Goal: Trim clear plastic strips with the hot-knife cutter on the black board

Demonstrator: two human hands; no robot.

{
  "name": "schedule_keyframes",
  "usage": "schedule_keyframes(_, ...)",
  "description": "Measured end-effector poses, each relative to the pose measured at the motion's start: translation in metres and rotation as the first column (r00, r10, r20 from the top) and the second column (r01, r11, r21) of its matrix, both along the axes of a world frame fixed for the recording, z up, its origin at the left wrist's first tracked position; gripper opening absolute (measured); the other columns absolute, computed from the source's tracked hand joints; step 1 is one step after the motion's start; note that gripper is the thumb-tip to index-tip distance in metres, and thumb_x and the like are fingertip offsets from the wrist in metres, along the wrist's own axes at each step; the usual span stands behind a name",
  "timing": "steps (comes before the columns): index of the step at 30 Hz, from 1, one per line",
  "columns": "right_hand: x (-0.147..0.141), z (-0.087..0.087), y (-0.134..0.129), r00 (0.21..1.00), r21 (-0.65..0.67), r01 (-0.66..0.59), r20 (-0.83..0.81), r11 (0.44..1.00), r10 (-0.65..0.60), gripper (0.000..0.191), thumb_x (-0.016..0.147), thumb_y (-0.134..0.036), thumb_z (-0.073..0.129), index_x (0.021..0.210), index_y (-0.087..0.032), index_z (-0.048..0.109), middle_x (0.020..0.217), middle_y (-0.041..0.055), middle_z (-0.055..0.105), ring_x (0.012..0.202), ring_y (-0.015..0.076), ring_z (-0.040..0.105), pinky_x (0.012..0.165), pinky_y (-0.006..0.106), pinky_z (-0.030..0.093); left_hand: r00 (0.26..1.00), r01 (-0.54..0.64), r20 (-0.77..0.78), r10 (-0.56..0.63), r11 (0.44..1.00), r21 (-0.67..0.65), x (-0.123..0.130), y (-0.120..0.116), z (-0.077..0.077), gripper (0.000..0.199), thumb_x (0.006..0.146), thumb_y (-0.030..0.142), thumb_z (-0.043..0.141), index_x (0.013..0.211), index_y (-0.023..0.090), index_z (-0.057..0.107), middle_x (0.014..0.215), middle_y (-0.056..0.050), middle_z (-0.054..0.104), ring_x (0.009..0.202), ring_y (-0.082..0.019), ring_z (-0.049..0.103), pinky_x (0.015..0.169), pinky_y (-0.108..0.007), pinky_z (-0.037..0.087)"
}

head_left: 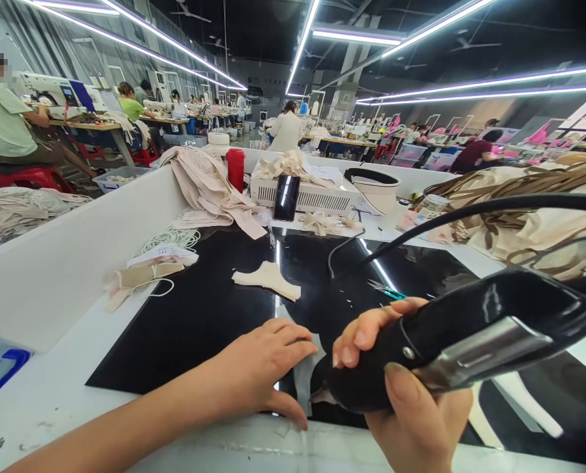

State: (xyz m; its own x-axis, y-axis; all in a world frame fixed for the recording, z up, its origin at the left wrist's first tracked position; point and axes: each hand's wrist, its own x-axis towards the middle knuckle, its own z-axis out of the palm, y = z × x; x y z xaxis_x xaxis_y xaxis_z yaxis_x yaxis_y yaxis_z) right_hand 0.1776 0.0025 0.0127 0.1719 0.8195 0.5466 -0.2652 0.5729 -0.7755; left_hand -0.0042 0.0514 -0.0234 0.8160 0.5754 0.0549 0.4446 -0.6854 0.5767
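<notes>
Grey thin material [305, 374] lies as a narrow strip at the lower centre of the frame, on a glossy black sheet [204, 322]. The left hand [278, 371] arches over it from the left, thumb and fingers parted widely and gripping nothing that shows; whether the fingertips press on the strip is hard to tell. From the right, the right hand [401, 374] is closed around a bulky black tool [450, 335] with a metal lever, its tip just beside the strip's lower edge. The step in hand appears to be working the tool along that edge while the left hand steadies the piece. The next move seems to call for keeping the strip flat and the left thumb clear of the tip.

Just beyond, at centre, lies a cream piece [267, 280]; teal-handled snips [389, 290] lie to its right. Further up, a phone [286, 197] leans against a white box [313, 195], with a red container [235, 169] to its left. White table [66, 394] surface borders the sheet at lower left.
</notes>
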Motion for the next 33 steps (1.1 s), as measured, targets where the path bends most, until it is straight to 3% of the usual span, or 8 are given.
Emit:
schedule_keyframes(4, 0.017, 0.002, 0.010, 0.995, -0.011, 0.102, 0.002, 0.995, -0.102, 0.033, 0.093, -0.035, 0.082, 0.120, -0.028, 0.064, 0.086, -0.0014, 0.066, 0.069, 0.0150, 0.065, 0.063, 0.030, 0.060, 0.999, -0.029, 0.038, 0.027, 0.999, 0.032, -0.001, 0.002, -0.005, 0.078, 0.084, 0.051, 0.089, 0.149, 0.021, 0.057, 0.156, -0.013, 0.058, 0.146, -0.035, 0.053, 0.122, -0.048, 0.045)
schedule_keyframes(11, 0.045, 0.002, 0.028, 0.958, -0.010, 0.287, 0.007, 0.958, -0.287, 0.035, 0.086, -0.031, 0.086, 0.114, -0.026, 0.066, 0.082, -0.0025, 0.068, 0.064, 0.0154, 0.065, 0.060, 0.030, 0.061, 0.998, -0.041, 0.049, 0.033, 0.984, 0.175, -0.001, 0.001, -0.007, 0.049, 0.091, 0.044, 0.083, 0.131, 0.018, 0.070, 0.144, -0.013, 0.068, 0.139, -0.033, 0.059, 0.120, -0.050, 0.048)
schedule_keyframes(17, 0.054, 0.003, 0.034, 0.932, -0.013, 0.362, 0.017, 0.932, -0.362, 0.036, 0.084, -0.029, 0.086, 0.112, -0.027, 0.064, 0.083, -0.0033, 0.070, 0.063, 0.0154, 0.065, 0.062, 0.030, 0.060, 0.998, 0.014, 0.059, -0.024, 0.985, 0.171, 0.002, -0.006, -0.004, 0.041, 0.094, 0.044, 0.080, 0.125, 0.018, 0.074, 0.131, -0.011, 0.072, 0.128, -0.031, 0.064, 0.117, -0.050, 0.050)
schedule_keyframes(24, 0.029, 0.007, 0.027, 0.961, -0.004, 0.274, -0.041, 0.962, -0.274, 0.033, 0.089, -0.032, 0.083, 0.116, -0.028, 0.064, 0.086, -0.0033, 0.068, 0.065, 0.0138, 0.065, 0.062, 0.029, 0.060, 0.999, 0.021, 0.023, -0.024, 0.992, 0.121, 0.002, -0.008, -0.002, 0.040, 0.094, 0.040, 0.081, 0.129, 0.021, 0.075, 0.133, -0.011, 0.070, 0.125, -0.032, 0.065, 0.114, -0.051, 0.053)
schedule_keyframes(33, 0.008, -0.002, 0.023, 0.983, -0.021, 0.177, -0.038, 0.984, -0.177, 0.033, 0.094, -0.032, 0.081, 0.121, -0.029, 0.062, 0.089, -0.0031, 0.067, 0.068, 0.0139, 0.066, 0.064, 0.030, 0.060, 0.999, 0.016, 0.045, -0.020, 0.997, 0.078, 0.004, -0.009, 0.007, 0.045, 0.091, 0.036, 0.085, 0.130, 0.016, 0.071, 0.129, -0.010, 0.073, 0.122, -0.029, 0.068, 0.117, -0.049, 0.050)
